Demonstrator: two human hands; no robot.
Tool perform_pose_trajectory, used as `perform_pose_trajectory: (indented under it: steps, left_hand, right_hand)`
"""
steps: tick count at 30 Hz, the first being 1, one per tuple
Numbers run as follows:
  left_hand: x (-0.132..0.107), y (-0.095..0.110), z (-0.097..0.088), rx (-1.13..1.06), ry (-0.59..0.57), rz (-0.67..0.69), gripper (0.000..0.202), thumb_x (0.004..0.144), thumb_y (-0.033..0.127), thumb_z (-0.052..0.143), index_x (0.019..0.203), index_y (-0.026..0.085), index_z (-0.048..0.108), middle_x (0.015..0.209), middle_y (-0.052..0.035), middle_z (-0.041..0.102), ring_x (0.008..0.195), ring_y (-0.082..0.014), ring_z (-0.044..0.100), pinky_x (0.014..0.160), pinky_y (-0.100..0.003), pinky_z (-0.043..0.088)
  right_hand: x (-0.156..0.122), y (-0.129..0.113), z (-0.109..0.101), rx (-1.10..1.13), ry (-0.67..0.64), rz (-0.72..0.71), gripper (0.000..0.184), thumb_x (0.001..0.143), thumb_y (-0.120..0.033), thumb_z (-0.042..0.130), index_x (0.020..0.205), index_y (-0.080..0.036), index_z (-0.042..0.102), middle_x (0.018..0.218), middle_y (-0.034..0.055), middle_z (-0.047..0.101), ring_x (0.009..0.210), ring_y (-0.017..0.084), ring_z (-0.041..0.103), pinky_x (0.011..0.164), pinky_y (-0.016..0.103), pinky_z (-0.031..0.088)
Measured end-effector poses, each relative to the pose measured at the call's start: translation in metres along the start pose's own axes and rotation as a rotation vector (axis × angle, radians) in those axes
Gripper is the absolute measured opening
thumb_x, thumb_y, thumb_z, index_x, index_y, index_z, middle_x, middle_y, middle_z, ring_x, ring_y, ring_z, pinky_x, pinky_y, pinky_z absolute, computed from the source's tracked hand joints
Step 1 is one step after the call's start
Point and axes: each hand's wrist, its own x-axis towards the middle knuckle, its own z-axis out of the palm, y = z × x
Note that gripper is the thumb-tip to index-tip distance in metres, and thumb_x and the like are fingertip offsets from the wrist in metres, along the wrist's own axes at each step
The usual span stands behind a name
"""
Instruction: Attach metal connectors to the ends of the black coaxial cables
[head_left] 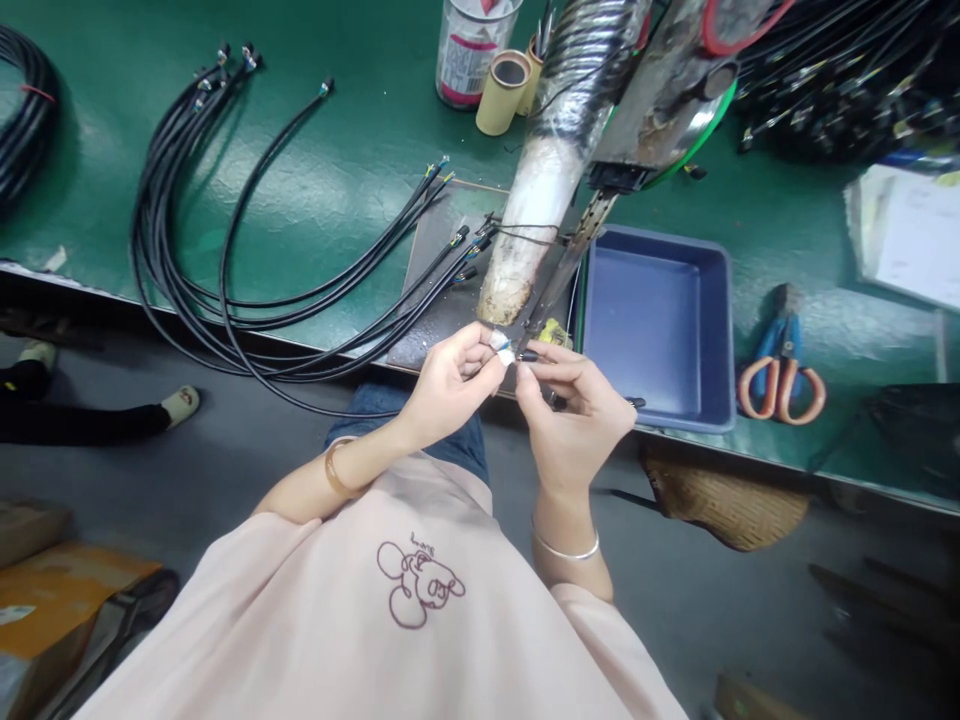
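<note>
My left hand (448, 388) is closed in a pinch on the end of a black cable (337, 411), where a thin blue wire shows between fingertips wrapped in white. Facing it, my right hand (576, 415) pinches a small black piece (528, 356), too small to name surely. A dark tip pokes out behind that palm. Just above both hands hangs the scorched mouth of a white duct (517, 250), with a narrow metal bar (574, 250) beside it. More black cables (161, 200) lie looped to the left, their stripped ends on a dark board (442, 300).
Right of my hands sits a blue tray (716, 330), then orange-handled scissors (776, 385) overlapping blue-handled cutters (787, 300). At the back stand a plastic tub (461, 60) and a cardboard tube (501, 100). Papers (911, 235) and bundled cables (847, 90) occupy the far right. Another person's feet (180, 404) show lower left.
</note>
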Motion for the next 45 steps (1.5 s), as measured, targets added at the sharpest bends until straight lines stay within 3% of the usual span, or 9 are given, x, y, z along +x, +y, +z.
perform_pose_trajectory:
  steps: [11, 22, 35, 40, 45]
  left_hand:
    - [-0.003, -0.001, -0.004, 0.022, -0.019, -0.035, 0.029, 0.084, 0.038, 0.07, 0.082, 0.018, 0.05, 0.056, 0.0086, 0.051, 0.047, -0.0029, 0.044, 0.05, -0.016, 0.038]
    - [-0.001, 0.002, -0.001, 0.029, -0.008, 0.002, 0.025, 0.084, 0.034, 0.069, 0.083, 0.018, 0.05, 0.057, 0.008, 0.051, 0.049, -0.0038, 0.043, 0.052, -0.017, 0.038]
    - [-0.006, -0.003, -0.005, 0.107, -0.034, -0.01, 0.018, 0.084, 0.03, 0.065, 0.084, 0.017, 0.051, 0.058, 0.0066, 0.052, 0.052, -0.0049, 0.047, 0.054, -0.017, 0.04]
    - [-0.006, 0.0, -0.008, 0.021, -0.085, -0.046, 0.026, 0.081, 0.034, 0.071, 0.082, 0.015, 0.054, 0.057, 0.0048, 0.055, 0.051, -0.0052, 0.051, 0.054, -0.017, 0.042]
    - [-0.005, 0.002, -0.012, -0.022, -0.124, -0.099, 0.032, 0.074, 0.037, 0.079, 0.077, 0.014, 0.058, 0.056, 0.0052, 0.054, 0.049, -0.004, 0.048, 0.051, -0.016, 0.039]
  right_hand:
    - [-0.005, 0.002, -0.006, -0.037, -0.067, -0.043, 0.009, 0.086, -0.016, 0.069, 0.08, -0.022, 0.065, 0.097, 0.0037, 0.079, 0.087, 0.018, 0.078, 0.069, 0.027, 0.065]
    - [0.001, -0.003, -0.003, -0.057, -0.025, -0.022, 0.011, 0.086, -0.017, 0.071, 0.077, -0.022, 0.068, 0.087, 0.0017, 0.079, 0.087, 0.02, 0.078, 0.068, 0.027, 0.065]
    - [-0.007, 0.002, -0.007, -0.03, -0.037, -0.062, 0.011, 0.085, -0.013, 0.071, 0.081, -0.022, 0.066, 0.096, 0.0031, 0.08, 0.087, 0.017, 0.078, 0.069, 0.023, 0.065]
    - [-0.008, 0.003, -0.008, 0.04, -0.003, 0.001, 0.01, 0.084, -0.016, 0.073, 0.08, -0.021, 0.066, 0.092, 0.0026, 0.08, 0.084, 0.016, 0.078, 0.067, 0.023, 0.065]
    - [-0.006, 0.004, -0.012, 0.149, -0.072, 0.101, 0.013, 0.084, -0.017, 0.074, 0.076, -0.021, 0.064, 0.089, 0.0019, 0.08, 0.081, 0.016, 0.078, 0.064, 0.022, 0.064]
